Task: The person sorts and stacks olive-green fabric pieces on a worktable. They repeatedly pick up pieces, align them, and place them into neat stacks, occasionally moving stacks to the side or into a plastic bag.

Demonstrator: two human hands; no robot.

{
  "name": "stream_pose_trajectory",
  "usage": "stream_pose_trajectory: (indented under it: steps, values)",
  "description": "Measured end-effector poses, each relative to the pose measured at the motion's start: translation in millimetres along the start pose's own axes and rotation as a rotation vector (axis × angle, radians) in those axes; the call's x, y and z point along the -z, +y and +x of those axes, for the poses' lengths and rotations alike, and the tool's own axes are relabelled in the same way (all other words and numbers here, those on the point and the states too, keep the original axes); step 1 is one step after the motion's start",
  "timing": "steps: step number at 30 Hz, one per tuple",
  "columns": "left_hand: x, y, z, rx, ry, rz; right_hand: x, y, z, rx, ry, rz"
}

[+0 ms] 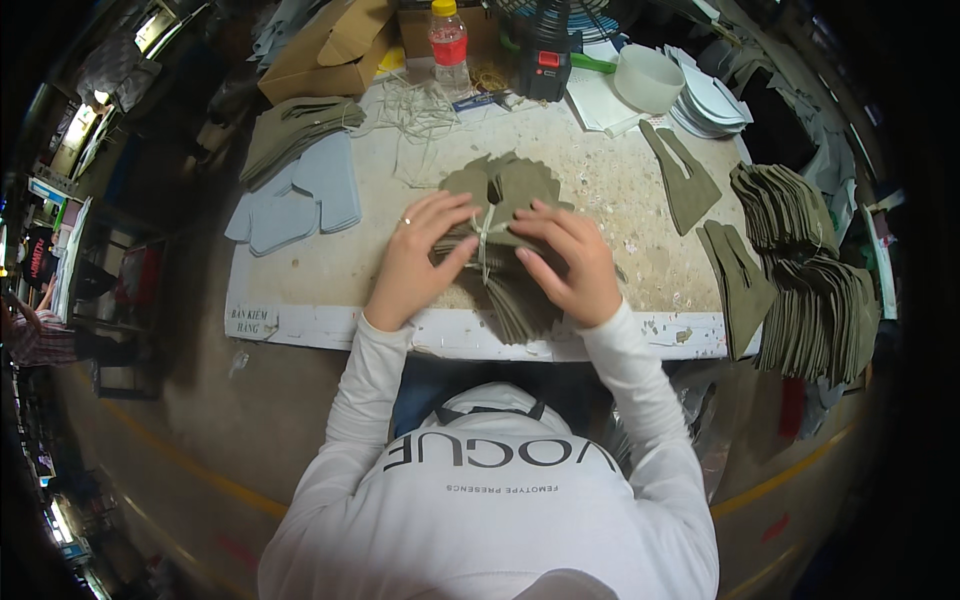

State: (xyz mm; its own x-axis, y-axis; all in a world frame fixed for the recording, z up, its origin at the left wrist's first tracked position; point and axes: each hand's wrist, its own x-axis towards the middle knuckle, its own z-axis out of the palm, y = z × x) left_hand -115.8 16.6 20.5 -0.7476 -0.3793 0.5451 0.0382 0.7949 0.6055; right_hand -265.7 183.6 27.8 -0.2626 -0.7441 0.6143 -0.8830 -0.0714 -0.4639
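A thick bundle of olive-green cut fabric pieces (522,308) lies near the front middle of the table, its layers fanned toward me. Pale string (484,238) goes around its middle, with a knot on top. From the left, my left hand (425,255) grips the bundle, fingers bent over the top beside the string and thumb lower down. My right hand (573,262) has hold of the other side, its fingertips close to the knot. Both hands hide parts of the stack. Whether either one pinches a string end, I cannot tell.
At the left lie grey-blue cut pieces (300,212) and an olive stack (295,135). Loose string (415,108), a bottle (449,50), a cardboard box (330,55) and a tape roll (650,78) stand farther back. Large olive stacks (815,310) crowd the right edge.
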Motion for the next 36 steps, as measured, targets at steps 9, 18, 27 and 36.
stream_pose_trajectory:
  steps: [9,18,27,36]
  values:
    - [-10.6,-3.6,-21.6,-0.003,0.022,-0.052,3.2,-31.4,13.0,-0.066,-0.074,-0.186]
    - [-13.1,-4.3,-21.0,0.004,0.040,-0.052,3.2,-22.8,54.1,0.403,-0.390,-0.457]
    - [-15.1,-3.4,-22.5,0.008,0.027,-0.009,30.2,-9.6,78.8,0.508,-0.400,-0.461]
    - [-13.2,-1.4,-17.7,-0.007,0.099,-0.059,119.5,-9.4,93.7,0.352,-0.083,-0.404]
